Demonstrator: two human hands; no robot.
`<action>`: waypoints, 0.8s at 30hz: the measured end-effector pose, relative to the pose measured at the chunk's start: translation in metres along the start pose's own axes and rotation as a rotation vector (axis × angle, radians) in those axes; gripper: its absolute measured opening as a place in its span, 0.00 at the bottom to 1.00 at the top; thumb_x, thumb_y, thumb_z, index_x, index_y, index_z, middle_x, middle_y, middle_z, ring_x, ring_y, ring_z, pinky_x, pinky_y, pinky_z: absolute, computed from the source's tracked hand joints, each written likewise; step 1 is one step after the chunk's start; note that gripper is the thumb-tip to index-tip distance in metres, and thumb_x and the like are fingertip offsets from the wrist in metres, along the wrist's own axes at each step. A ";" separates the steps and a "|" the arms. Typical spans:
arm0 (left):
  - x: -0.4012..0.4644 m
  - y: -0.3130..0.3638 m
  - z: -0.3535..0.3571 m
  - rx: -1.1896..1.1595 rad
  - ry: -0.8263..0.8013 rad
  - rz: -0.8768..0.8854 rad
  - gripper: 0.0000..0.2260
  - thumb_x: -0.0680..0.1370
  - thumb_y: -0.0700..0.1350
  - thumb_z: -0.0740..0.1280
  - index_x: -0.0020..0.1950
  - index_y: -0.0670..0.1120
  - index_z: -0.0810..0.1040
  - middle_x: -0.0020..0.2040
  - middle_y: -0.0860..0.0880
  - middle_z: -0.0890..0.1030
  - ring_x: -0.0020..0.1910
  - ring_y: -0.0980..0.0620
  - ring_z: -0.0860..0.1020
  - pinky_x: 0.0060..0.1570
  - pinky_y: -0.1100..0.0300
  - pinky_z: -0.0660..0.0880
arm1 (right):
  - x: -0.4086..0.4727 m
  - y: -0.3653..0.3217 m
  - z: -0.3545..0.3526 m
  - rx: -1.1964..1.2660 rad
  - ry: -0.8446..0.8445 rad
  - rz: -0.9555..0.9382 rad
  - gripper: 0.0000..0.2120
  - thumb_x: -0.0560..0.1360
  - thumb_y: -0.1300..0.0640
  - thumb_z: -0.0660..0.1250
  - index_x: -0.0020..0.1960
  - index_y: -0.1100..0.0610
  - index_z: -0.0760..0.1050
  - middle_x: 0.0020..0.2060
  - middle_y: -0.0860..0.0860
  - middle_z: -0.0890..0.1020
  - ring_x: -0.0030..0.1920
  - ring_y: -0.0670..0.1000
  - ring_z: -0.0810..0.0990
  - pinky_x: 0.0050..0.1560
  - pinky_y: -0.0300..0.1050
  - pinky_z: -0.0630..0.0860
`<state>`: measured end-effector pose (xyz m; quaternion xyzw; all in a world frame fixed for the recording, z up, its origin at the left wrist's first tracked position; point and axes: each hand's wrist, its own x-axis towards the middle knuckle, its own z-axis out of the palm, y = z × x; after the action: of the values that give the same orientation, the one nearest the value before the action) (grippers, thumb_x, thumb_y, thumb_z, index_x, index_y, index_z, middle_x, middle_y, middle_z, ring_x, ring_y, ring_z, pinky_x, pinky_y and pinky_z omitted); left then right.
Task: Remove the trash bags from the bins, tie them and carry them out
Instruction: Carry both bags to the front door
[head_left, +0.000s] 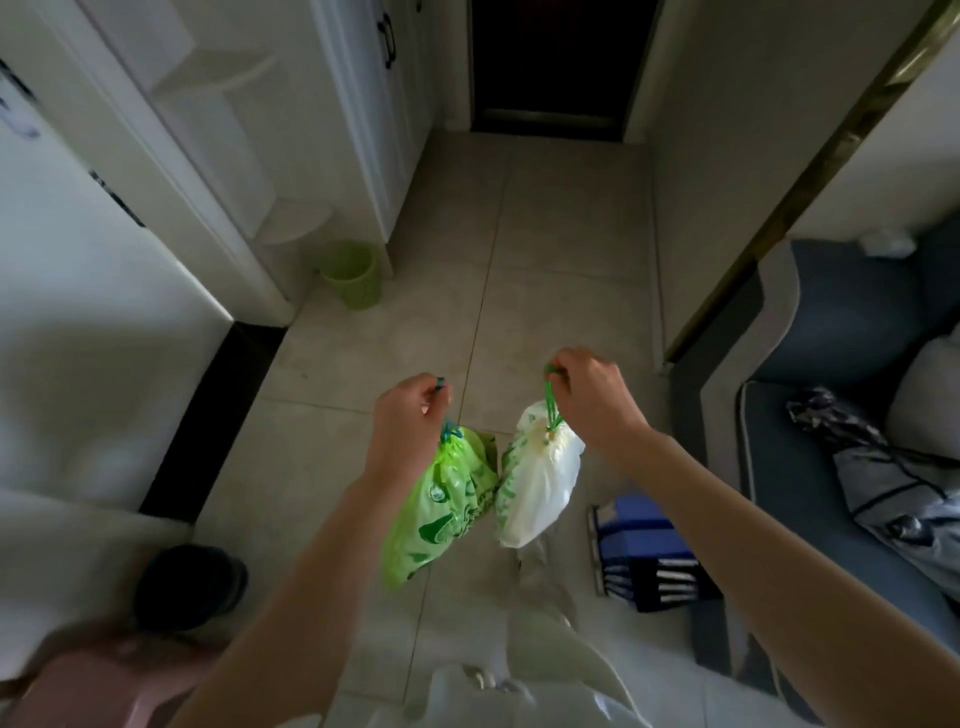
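Observation:
My left hand (408, 418) is closed on the drawstring of a green printed trash bag (441, 499), which hangs below it with its neck cinched. My right hand (592, 392) grips the green drawstring of a white trash bag (540, 483), also cinched and hanging. The two bags dangle side by side above the tiled floor and touch lightly. A small green bin (352, 273) stands on the floor at the left by the white cabinet, with no bag visible in it. A dark round bin (189, 584) sits at the lower left.
A tiled hallway (561, 260) runs ahead to a dark door (556, 62). White cabinets (374, 130) line the left side. A grey-blue sofa (841, 415) with clothes is at the right, and a blue striped bag (644, 551) is on the floor beside it. A pink object (104, 686) is at bottom left.

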<state>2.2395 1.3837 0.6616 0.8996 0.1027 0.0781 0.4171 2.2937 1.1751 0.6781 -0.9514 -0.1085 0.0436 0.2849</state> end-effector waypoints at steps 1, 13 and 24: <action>0.024 0.002 0.006 -0.004 0.000 0.001 0.10 0.78 0.43 0.65 0.41 0.41 0.80 0.37 0.46 0.84 0.38 0.52 0.82 0.42 0.57 0.77 | 0.024 0.003 -0.005 -0.001 0.000 -0.011 0.09 0.75 0.64 0.58 0.45 0.62 0.77 0.44 0.55 0.79 0.40 0.53 0.76 0.40 0.42 0.69; 0.288 0.044 0.061 0.061 0.053 -0.006 0.09 0.78 0.43 0.66 0.38 0.45 0.78 0.32 0.52 0.78 0.30 0.66 0.73 0.31 0.78 0.66 | 0.297 0.052 -0.055 -0.004 -0.071 -0.084 0.07 0.74 0.65 0.61 0.42 0.62 0.77 0.41 0.53 0.78 0.39 0.51 0.76 0.36 0.32 0.68; 0.558 0.062 0.121 0.014 0.000 0.030 0.08 0.78 0.43 0.66 0.42 0.40 0.82 0.39 0.46 0.85 0.37 0.56 0.80 0.34 0.81 0.67 | 0.568 0.094 -0.080 -0.047 0.048 -0.022 0.07 0.74 0.63 0.63 0.41 0.63 0.79 0.37 0.51 0.76 0.36 0.49 0.72 0.33 0.29 0.63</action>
<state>2.8140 1.3957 0.6627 0.9039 0.0898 0.0838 0.4098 2.8744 1.1877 0.6809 -0.9574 -0.1133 0.0151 0.2654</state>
